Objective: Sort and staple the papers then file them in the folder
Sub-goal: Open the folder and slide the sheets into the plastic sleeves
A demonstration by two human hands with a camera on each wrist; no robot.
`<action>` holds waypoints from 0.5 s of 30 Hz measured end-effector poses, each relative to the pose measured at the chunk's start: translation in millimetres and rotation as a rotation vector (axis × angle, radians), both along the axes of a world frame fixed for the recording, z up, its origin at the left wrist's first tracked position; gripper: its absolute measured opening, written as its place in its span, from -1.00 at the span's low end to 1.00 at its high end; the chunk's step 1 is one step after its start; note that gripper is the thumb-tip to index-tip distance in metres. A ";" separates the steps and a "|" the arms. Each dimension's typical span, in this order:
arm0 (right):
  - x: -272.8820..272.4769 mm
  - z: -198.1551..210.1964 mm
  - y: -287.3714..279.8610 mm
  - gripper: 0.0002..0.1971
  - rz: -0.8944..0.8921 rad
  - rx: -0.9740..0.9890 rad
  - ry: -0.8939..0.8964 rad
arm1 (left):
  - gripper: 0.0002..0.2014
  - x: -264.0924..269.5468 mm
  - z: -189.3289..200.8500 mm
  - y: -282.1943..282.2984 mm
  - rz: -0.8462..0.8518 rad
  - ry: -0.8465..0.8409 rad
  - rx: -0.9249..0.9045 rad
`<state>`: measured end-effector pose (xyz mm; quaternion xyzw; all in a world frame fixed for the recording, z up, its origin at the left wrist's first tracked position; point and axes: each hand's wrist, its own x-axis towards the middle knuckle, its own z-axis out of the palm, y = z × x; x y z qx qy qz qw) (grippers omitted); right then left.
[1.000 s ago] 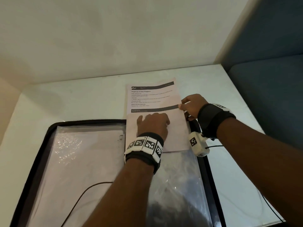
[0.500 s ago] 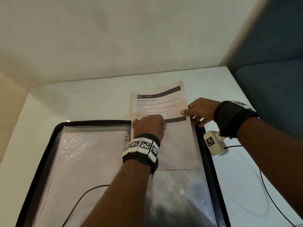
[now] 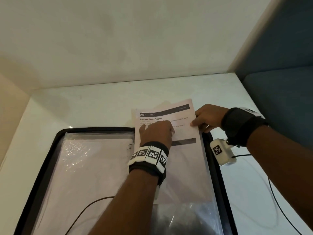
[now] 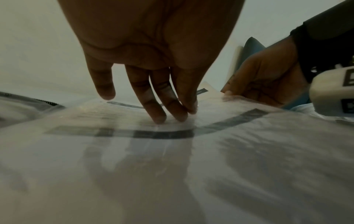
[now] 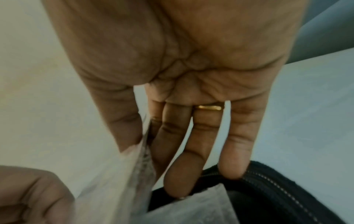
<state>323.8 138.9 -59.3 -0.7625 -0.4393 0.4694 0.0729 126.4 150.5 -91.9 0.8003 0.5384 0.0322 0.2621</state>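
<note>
Two hands on papers [image 3: 179,160]: left fingers [image 4: 159,116] flat atop, right grip [image 3: 205,118] pinching edge.

An open folder [image 3: 52,150] lies flat on the surface [image 3: 94,107], its two halves side by side, its far edge well short of the wall [image 3: 135,39] behind. The papers [image 3: 184,167] lie on the folder's right half, partly inside a plastic sleeve [image 3: 194,216]; their far end sticks out past the folder's far edge onto the surface. The left hand [image 3: 156,132] rests on top of the papers, fingers [image 4: 159,112] down on the sheet. The right hand [image 3: 207,117] is at the papers' right edge, just beyond the folder's far right corner, pinching that edge. A seat [image 3: 279,106] stands right of the surface.
</note>
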 end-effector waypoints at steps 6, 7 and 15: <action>-3.8 -28.5 18.9 -0.44 -0.316 0.317 0.060 | -0.85 4.1 -4.6 -4.7 -0.041 0.055 -0.014; -5.0 -33.7 22.3 -0.39 -0.263 0.352 0.011 | -0.85 4.4 -4.4 -5.1 -0.045 0.055 -0.020; -9.0 -22.5 19.8 -0.81 0.054 0.366 -0.160 | -0.84 -1.2 0.8 -3.2 0.009 -0.064 -0.009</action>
